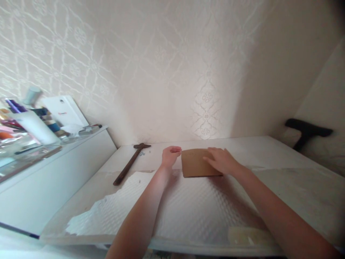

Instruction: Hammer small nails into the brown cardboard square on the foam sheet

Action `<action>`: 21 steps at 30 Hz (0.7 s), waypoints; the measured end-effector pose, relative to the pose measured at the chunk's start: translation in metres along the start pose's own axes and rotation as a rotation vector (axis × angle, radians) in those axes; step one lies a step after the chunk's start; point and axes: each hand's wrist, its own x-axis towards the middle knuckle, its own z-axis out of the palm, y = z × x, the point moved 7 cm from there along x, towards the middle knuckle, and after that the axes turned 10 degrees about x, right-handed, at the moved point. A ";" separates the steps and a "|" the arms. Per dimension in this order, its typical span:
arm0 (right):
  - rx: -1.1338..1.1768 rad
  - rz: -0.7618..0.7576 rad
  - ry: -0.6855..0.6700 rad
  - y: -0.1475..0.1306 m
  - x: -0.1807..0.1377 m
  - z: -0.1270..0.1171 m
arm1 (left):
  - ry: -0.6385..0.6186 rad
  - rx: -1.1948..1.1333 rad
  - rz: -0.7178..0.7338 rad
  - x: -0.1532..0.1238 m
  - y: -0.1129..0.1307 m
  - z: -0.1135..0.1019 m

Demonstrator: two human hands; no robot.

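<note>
A brown, roughly square board (198,164), perhaps wood or cardboard, lies on the table over a white quilted sheet. My right hand (221,160) rests on its right part, fingers stretched out and thumb apart. Just off the board's left edge is my left hand (170,155), its fingers curled together in a pinch. Whatever may be between those fingertips is too small to make out. To the left lies a hammer (129,165) with a dark head and wooden handle. Small shiny bits, perhaps nails (142,153), are scattered beside its head.
The white quilted sheet (107,212) has a torn left edge and covers the table's front. A white cabinet (67,172) on the left carries a white cup (37,127) and a white box (66,111). A black T-shaped object (307,132) stands by the right wall.
</note>
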 end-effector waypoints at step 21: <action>0.277 -0.313 0.321 -0.047 0.013 0.004 | -0.105 -0.101 -0.014 -0.025 0.018 0.020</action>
